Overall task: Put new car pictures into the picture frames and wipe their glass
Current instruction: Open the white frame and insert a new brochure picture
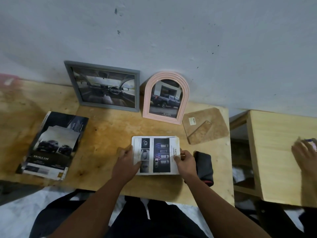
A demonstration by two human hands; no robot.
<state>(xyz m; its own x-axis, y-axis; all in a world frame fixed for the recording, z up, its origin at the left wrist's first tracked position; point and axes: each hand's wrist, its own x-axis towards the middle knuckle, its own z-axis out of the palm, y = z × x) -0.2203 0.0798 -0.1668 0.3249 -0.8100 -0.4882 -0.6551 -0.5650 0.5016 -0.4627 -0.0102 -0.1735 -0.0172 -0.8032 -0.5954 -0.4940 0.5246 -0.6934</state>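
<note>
A printed car picture sheet [155, 154] lies flat on the wooden table [106, 133] in front of me. My left hand [126, 161] grips its left edge and my right hand [184, 160] pinches its right edge. Against the wall lean a grey rectangular frame [104, 86] with a car-interior picture and a pink arched frame [165, 97] with a pickup picture. A brown frame backing board [205, 127] with its stand lies to the right of the pink frame. A folded black cloth [204, 166] rests just right of my right hand.
A car brochure stack [53, 145] with a torn page on top lies at the table's left. A second wooden table [281, 155] stands to the right across a gap, and another person's hand [305, 152] rests on it.
</note>
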